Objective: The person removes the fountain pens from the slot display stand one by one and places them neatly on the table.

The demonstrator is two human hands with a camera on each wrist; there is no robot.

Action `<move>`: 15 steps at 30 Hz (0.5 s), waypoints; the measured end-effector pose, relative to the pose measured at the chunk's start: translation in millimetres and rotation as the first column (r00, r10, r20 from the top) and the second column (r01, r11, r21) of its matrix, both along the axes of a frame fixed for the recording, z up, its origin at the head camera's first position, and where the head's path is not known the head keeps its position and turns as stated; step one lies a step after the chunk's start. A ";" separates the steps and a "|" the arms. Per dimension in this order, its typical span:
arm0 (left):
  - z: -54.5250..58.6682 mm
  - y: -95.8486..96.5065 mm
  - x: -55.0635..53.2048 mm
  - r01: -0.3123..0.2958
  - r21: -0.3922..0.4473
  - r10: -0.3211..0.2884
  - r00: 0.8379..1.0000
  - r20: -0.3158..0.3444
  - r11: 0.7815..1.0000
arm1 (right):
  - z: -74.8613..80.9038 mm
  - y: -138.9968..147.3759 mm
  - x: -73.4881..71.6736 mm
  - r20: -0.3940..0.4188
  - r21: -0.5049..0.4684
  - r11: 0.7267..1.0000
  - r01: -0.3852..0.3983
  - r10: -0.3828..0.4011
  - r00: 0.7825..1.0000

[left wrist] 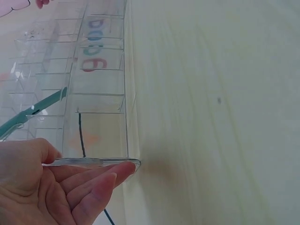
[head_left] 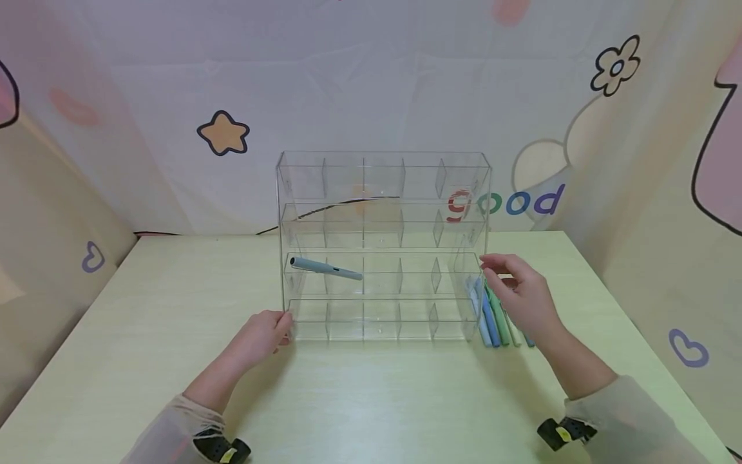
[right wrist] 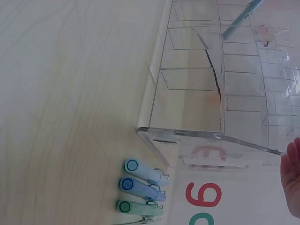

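A clear acrylic tiered organizer (head_left: 382, 248) with dividers stands upright on the table. My left hand (head_left: 268, 332) grips its lower left side; in the left wrist view the side panel (left wrist: 93, 162) lies between the thumb and fingers. At the right side, my right hand (head_left: 524, 293) has its fingertips against or very near the panel's edge, fingers relaxed. One grey-blue pen (head_left: 326, 267) lies slanted across the left compartments of the second tier from the bottom. Beside the organizer's right side lie several capped pens, among them a blue pen (right wrist: 140, 187) and a green pen (right wrist: 140, 207).
The pale wooden table (head_left: 382, 399) extends around the organizer. Behind it hangs a printed cloth (head_left: 371, 96) with a star, a flower and coloured letters, and cloth also stands along both sides. Dark wrist cameras sit on both sleeves.
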State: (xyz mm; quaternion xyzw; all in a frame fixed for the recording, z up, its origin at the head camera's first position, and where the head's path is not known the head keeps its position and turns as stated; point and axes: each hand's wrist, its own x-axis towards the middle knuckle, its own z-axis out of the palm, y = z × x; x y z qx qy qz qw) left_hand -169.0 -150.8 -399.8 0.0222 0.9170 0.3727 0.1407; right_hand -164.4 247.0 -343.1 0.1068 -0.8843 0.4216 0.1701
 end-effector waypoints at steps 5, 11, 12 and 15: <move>1.6 0.5 0.6 -0.010 -0.004 0.010 1.000 0.000 1.000 | -0.8 -14.7 -8.2 -0.020 0.008 0.998 -0.066 0.067 0.998; 3.1 2.2 0.1 -0.017 -0.001 0.017 1.000 0.004 1.000 | -0.2 -38.6 -19.1 -0.007 0.007 0.992 -0.130 0.130 0.992; 3.0 2.5 0.2 -0.018 -0.002 0.018 1.000 0.005 1.000 | -0.1 -43.2 -20.5 -0.004 0.008 0.991 -0.135 0.135 0.991; 2.1 3.1 0.7 -0.017 -0.005 0.017 1.000 -0.003 1.000 | 0.9 -57.1 -23.7 -0.013 0.005 0.987 -0.160 0.160 0.987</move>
